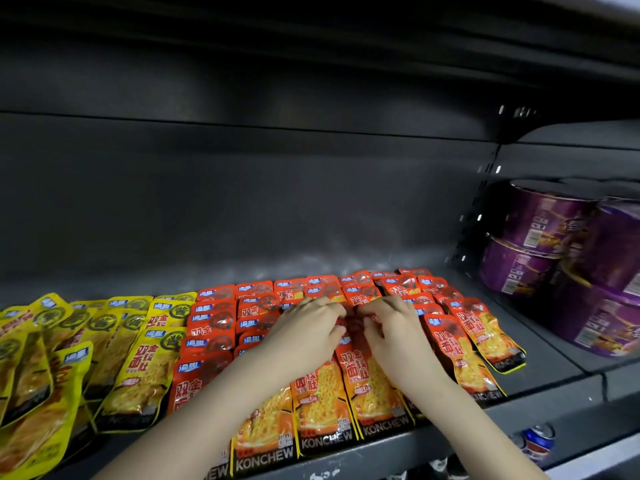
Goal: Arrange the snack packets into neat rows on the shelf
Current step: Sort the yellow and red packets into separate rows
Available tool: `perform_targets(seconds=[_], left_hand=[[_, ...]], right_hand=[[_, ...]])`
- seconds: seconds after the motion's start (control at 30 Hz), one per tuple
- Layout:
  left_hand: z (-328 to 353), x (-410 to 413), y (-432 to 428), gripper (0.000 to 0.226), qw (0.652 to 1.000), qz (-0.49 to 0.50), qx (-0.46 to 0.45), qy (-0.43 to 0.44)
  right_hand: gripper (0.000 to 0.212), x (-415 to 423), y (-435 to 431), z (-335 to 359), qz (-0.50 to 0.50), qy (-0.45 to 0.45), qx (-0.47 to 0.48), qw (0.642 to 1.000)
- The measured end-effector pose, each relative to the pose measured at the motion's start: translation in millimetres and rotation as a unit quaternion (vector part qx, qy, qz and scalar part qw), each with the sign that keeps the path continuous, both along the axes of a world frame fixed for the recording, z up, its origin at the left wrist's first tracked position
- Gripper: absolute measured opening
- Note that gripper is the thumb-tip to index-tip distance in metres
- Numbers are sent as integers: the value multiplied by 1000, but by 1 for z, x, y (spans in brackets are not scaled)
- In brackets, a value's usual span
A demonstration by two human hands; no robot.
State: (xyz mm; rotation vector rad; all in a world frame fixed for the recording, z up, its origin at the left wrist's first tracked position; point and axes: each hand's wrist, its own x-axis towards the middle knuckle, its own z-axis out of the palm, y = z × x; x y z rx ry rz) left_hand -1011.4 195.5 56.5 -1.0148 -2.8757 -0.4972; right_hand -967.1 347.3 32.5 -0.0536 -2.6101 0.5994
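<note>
Red-orange snack packets point(214, 323) lie in overlapping rows across the middle of a dark grey shelf point(540, 379). Yellow packets point(138, 368) of the same kind lie in looser rows to the left. My left hand point(304, 327) and my right hand point(391, 323) rest side by side on the middle red rows, fingers curled down onto the top of a red packet point(360, 382) between them. Whether either hand pinches a packet or only presses on it is hidden by the fingers.
Stacked purple bowl tubs point(540, 244) stand on the adjoining shelf section to the right. The dark back panel point(242, 202) rises behind the rows, another shelf hangs overhead, and a blue can point(538, 441) shows below the front edge.
</note>
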Motion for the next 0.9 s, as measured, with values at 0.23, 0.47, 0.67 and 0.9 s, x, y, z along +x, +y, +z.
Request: perform_targets(seconds=[0.23, 0.47, 0.67, 0.9], left_hand=[[12, -1, 17, 30, 998, 33, 47, 27], [-1, -9, 49, 27, 999, 37, 27, 2], [-8, -10, 58, 28, 999, 34, 0, 10], [-10, -14, 57, 28, 999, 23, 45, 3]], right_hand=[[25, -6, 36, 16, -64, 2, -11, 998], [29, -19, 40, 18, -20, -55, 19, 998], [35, -35, 45, 11, -35, -93, 103, 990], [34, -40, 50, 10, -19, -104, 120, 987]])
